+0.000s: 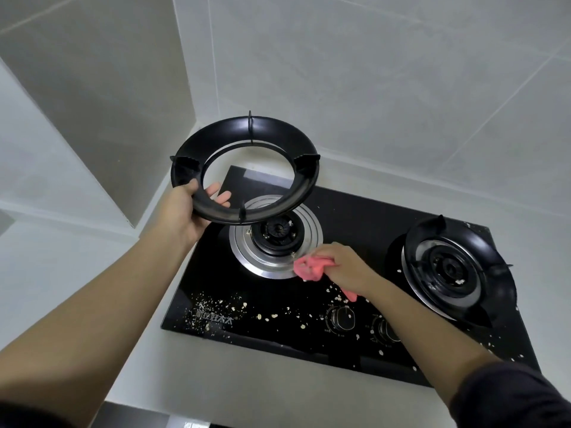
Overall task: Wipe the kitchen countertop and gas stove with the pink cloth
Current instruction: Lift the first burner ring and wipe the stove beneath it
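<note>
Pale grey stone countertop (262, 384): extends beneath and around both hands. Black glass two-burner gas stove (355, 217): set into it, directly under the right hand (343, 267).

Black round metal pan support (272, 131): held clear of the stove and tilted. The left hand (191, 208) grips its near rim, thumb over the top and fingers showing through the opening. A second, matching black pan support (469, 237) sits on the burner to the right of the right hand.

Bare burner with silver trim ring (247, 254): below the lifted support, just left of the right hand's grip.

Pink cloth (309, 267): bunched in the right hand's curled fingers (one end trails under the wrist) and touching the trim ring's edge.

Two round control knobs (340, 319): nearer the person than the cloth. Pale crumbs (216, 304): scattered over the glass below and left of that grip.
</note>
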`<act>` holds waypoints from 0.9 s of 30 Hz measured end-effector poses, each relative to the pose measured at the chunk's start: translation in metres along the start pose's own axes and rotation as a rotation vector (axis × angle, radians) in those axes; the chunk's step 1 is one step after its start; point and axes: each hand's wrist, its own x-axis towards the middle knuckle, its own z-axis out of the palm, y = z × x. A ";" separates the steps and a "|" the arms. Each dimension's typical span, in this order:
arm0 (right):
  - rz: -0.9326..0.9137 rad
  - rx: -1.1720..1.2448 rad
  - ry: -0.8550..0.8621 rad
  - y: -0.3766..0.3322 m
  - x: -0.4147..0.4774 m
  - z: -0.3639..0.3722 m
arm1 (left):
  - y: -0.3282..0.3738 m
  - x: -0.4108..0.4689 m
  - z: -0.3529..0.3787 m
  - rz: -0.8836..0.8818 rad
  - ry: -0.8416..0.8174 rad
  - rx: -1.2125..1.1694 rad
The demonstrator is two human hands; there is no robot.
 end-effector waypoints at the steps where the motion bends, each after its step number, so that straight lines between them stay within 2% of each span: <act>1: -0.012 0.023 0.013 -0.003 0.001 0.006 | -0.001 0.000 0.001 -0.001 0.003 0.000; 6: -0.127 -0.054 -0.328 -0.007 -0.007 0.030 | -0.002 0.004 -0.001 -0.008 -0.008 0.027; 11: -0.354 -0.058 -0.156 -0.058 0.021 0.058 | 0.004 0.008 -0.002 -0.006 0.013 0.043; 14: -0.510 -0.192 -0.123 -0.099 0.050 0.087 | 0.011 0.008 -0.003 0.010 0.034 0.070; 16: -0.547 -0.288 -0.116 -0.114 0.066 0.105 | 0.016 0.008 -0.006 0.017 0.045 0.089; 22: -0.706 -0.349 -0.394 -0.109 0.051 0.143 | 0.017 0.004 -0.020 -0.003 0.071 0.056; 24: -0.691 -0.303 -0.488 -0.094 0.043 0.132 | 0.016 0.004 -0.025 -0.003 0.080 0.060; 27: -0.500 -0.240 -0.564 -0.068 0.031 0.104 | 0.008 0.004 -0.029 -0.009 0.086 0.066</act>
